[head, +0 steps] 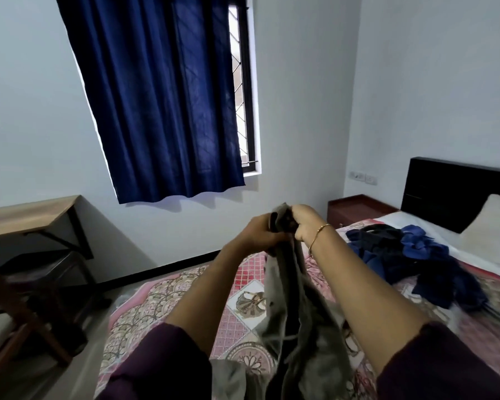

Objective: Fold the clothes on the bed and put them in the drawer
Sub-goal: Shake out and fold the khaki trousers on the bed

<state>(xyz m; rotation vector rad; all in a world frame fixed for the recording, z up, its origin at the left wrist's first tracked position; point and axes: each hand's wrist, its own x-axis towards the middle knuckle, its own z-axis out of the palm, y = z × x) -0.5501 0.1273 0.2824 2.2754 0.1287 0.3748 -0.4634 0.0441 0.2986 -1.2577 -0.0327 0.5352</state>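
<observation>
Grey-olive cloth with a dark inner side makes up the garment (pixel 289 307), which hangs in a long bunched length above the bed (pixel 168 301), held up at its top end and trailing down toward the bottom edge of the view. No label, brand or print can be read on it. The left hand (pixel 260 230) is curled around the gathered top of the fabric from the left, fingers closed on it. The right hand (pixel 306 219) grips the same bunch from the right, fist clenched on the cloth, so the two hands sit knuckle to knuckle with the garment between them. A thin gold bangle (pixel 318 236) circles the right wrist, and both forearms come out of dark purple sleeves (pixel 156 362).

Under the hanging garment lies a pink patterned bedspread (pixel 243 287) with tile and fan motifs. Farther up the bed, to the right and well apart from the hands, a heap of dark blue clothes (pixel 416 255) lies loose and unfolded on the spread. Beyond it are a white pillow (pixel 497 223) and a black headboard (pixel 445 192). A reddish-brown bedside cabinet (pixel 355 209) stands just beside the bed against the wall, with a switch plate (pixel 362 177) above it; any markings there are too small to read. A navy curtain (pixel 168 96) covers most of a window (pixel 243 82) with a diamond grille. At the left, a wooden desk (pixel 26 215) stands over a chair (pixel 35 287).
</observation>
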